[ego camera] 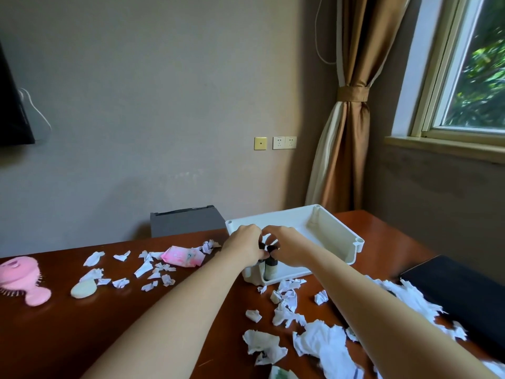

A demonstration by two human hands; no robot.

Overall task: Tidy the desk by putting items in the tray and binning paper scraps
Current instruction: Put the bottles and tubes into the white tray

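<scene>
A white plastic tray (336, 231) stands on the brown desk (54, 337) at the middle back. Both my hands reach into its near left corner. My left hand (244, 243) and my right hand (287, 246) each pinch the black cap of a small pale bottle (271, 268) standing upright inside the tray; the left bottle is mostly hidden behind my hand. Torn white paper scraps (287, 310) lie scattered on the desk in front of the tray and to its left (147, 266).
A pink hairbrush (21, 277) and a pale green oval item (82, 289) lie at the left. A pink packet (183, 255) rests left of the tray. A black flat object (459, 294) lies at the right. A grey bin (185, 222) stands behind the desk.
</scene>
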